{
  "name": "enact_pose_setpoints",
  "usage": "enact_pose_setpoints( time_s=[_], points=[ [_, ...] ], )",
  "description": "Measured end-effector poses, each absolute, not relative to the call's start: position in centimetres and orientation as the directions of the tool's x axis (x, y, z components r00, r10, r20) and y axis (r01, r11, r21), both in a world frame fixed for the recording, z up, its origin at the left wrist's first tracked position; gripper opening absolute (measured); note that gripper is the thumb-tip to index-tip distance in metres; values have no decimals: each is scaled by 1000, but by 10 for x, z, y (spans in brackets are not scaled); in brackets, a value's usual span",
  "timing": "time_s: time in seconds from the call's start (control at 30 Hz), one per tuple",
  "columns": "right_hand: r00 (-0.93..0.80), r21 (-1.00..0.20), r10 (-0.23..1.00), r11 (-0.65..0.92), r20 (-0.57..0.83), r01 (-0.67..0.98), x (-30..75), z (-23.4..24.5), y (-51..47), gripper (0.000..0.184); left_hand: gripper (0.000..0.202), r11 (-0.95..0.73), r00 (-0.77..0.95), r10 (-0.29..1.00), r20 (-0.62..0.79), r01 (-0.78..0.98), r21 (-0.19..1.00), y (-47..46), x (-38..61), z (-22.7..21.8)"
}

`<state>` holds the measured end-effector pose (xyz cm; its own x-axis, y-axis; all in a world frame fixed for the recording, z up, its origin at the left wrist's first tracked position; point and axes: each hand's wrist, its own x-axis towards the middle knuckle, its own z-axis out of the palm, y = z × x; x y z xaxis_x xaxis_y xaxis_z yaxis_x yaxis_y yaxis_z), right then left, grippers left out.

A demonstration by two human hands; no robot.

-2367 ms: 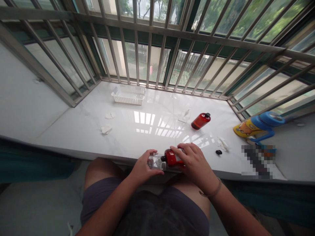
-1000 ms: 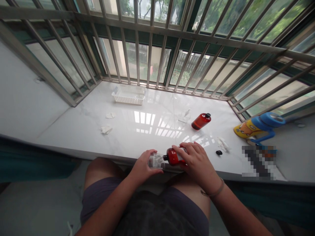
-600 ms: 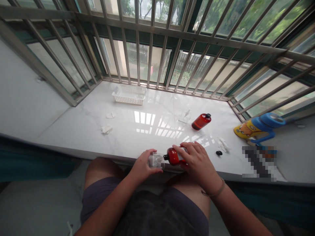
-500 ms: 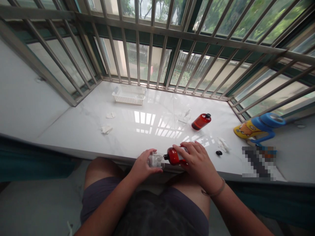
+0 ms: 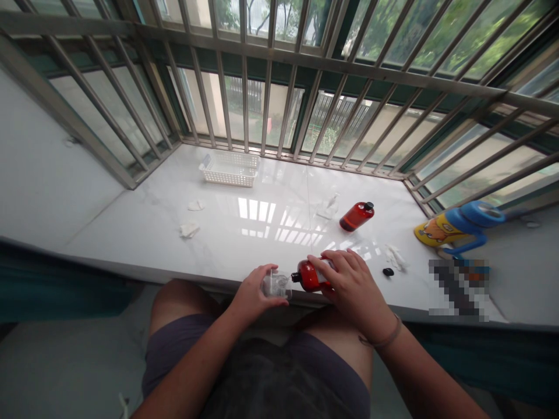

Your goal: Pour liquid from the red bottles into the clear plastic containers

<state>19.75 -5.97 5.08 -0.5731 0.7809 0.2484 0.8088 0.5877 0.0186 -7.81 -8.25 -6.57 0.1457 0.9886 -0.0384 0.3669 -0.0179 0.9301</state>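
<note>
My left hand (image 5: 255, 292) is wrapped round a small clear cup (image 5: 278, 284) near the front edge of the white ledge. From the right, my right hand (image 5: 349, 279) grips a red bottle (image 5: 309, 276) with a pale label. The bottle lies tilted on its side, its black uncapped neck pointing at the cup's mouth. Whether liquid is running between them is too small to tell. A black cap (image 5: 388, 272) lies on the ledge to the right of my right hand. Farther back stands a second red bottle (image 5: 357, 216) with a black cap on.
A white perforated basket (image 5: 229, 177) stands by the barred window. Crumpled tissues (image 5: 189, 230) lie at left, another tissue (image 5: 395, 256) at right. Near the second bottle is a clear plastic piece (image 5: 329, 206). A blue and yellow water bottle (image 5: 454, 224) is at the right wall beside a blurred-out patch.
The red bottle in my right hand has tipped back slightly, its neck a little higher. My left hand and the cup have barely moved.
</note>
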Motion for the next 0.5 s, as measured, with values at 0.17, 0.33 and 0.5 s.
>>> enact_pose_setpoints(
  time_s=[0.17, 0.33, 0.5],
  points=[
    [-574, 22, 783, 586, 239, 810, 198, 53, -59, 71, 87, -9, 139, 989, -41, 345, 939, -82, -78, -65],
    [-581, 35, 776, 591, 246, 806, 196, 56, -59, 68, 87, -10, 140, 989, -38, 329, 944, -83, -77, -66],
    [-587, 39, 775, 596, 234, 802, 197, 57, -58, 69, 88, -12, 134, 990, -36, 346, 938, -83, -77, -64]
  ],
)
